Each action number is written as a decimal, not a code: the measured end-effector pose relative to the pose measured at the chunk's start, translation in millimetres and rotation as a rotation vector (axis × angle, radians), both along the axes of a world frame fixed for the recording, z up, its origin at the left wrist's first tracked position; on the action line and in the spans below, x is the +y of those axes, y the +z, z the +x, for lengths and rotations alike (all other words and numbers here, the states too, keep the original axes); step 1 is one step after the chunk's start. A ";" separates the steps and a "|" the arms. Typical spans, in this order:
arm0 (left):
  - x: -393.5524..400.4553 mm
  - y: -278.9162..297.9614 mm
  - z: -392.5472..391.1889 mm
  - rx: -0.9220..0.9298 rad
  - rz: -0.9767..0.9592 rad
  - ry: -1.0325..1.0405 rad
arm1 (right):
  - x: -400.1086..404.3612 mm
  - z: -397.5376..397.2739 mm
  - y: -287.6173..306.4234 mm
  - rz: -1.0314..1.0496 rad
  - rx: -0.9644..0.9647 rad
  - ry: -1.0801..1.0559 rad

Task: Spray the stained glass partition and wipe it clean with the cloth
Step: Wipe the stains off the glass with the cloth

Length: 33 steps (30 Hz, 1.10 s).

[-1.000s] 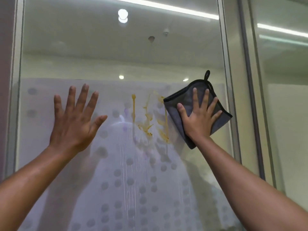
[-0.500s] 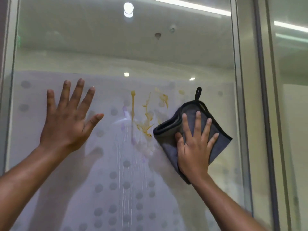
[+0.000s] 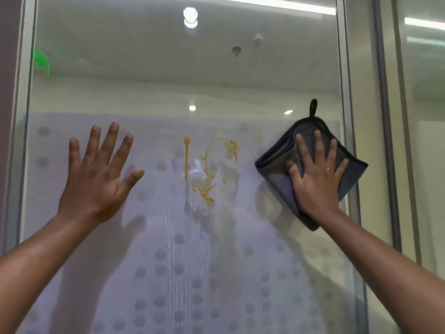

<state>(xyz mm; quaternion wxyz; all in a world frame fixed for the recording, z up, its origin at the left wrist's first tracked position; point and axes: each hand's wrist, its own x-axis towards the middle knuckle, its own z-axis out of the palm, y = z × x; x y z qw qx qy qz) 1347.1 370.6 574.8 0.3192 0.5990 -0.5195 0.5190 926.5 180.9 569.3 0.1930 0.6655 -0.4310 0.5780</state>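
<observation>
Head view: a person faces the glass partition [image 3: 183,237], both arms raised to it; the yellow-brown stain [image 3: 207,169] serves as landmark for all places below.
Stain: streaks and blotches in the middle of the frosted, dotted part of the pane, with a long drip line on its left side and smaller smears up and to its right.
Spray: thin wet runs hang straight down below the stain, so by my reading the spraying is done and wiping is the step in hand.
Right hand: right hand [image 3: 313,177] is spread wide and flat, fingers fanned, pressing the cloth [image 3: 277,189] onto the glass to the right of the stain, near the pane's right frame.
Cloth: dark grey, folded into a thick pad, its hanging loop pointing up; it lies beside the stain and does not cover it.
Left hand: left hand [image 3: 96,177] is open, fingers splayed, holding nothing, set flat against the glass well to the left of the stain; whether the palm bears weight I cannot tell.
How to wipe: bring the pad leftward over the smears with even palm pressure, then draw it down along the drip line so residue is carried off rather than spread.
Care: turn to a fresh fold once one face is soiled, and catch the wet runs below the stain last.
Risk: a loose fold may slip from under the fingers.
</observation>
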 end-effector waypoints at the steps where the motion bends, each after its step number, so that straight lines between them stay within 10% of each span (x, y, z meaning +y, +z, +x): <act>1: -0.4 0.1 -0.1 -0.004 0.000 0.000 | 0.8 2.0 3.4 0.006 -0.025 0.003; 10: -2.9 -0.7 1.8 -0.022 -0.027 -0.028 | 74.2 159.2 -119.5 0.077 -0.301 -0.085; 14: 0.4 0.5 1.7 -0.033 -0.016 -0.083 | 130.2 264.1 -161.7 0.033 -0.076 -0.086; 20: 19.6 -12.4 17.1 -0.111 -0.007 -0.153 | 96.2 185.8 -166.0 -0.088 0.184 -0.013; 25: 27.7 -52.6 41.4 -0.135 0.035 -0.124 | 52.2 109.4 -146.9 0.318 -0.654 -0.118; 28: 24.7 -65.1 48.4 -0.187 0.063 -0.083 | 69.4 150.3 -145.6 0.377 -0.831 -0.127; 33: 23.4 -66.8 47.3 -0.188 0.028 -0.110 | 136.9 287.0 -189.6 0.149 -0.411 -0.180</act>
